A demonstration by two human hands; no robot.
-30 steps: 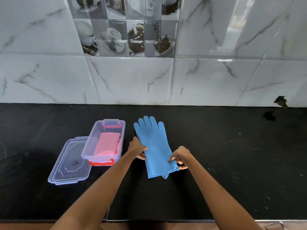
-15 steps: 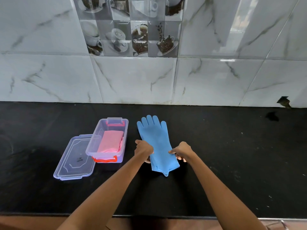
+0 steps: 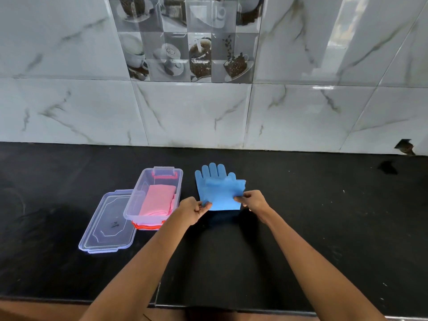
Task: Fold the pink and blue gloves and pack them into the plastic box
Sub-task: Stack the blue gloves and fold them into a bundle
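A blue glove (image 3: 221,189) lies on the black counter, its cuff half folded up over the palm so only the fingertips show beyond the fold. My left hand (image 3: 193,208) pinches the fold's left edge. My right hand (image 3: 253,201) pinches the right edge. To the left stands the clear plastic box (image 3: 177,181) with orange clasps, and a folded pink glove (image 3: 156,202) lies inside it.
The box's clear lid (image 3: 107,224) lies flat on the counter, tucked partly under the box's left side. A marble-tiled wall (image 3: 208,112) rises behind the black counter (image 3: 324,216), whose front edge runs along the bottom.
Both hands lifted the glove's cuff end and carried it away from me over the palm, so the glove is now folded roughly in half. The view also shifted closer.
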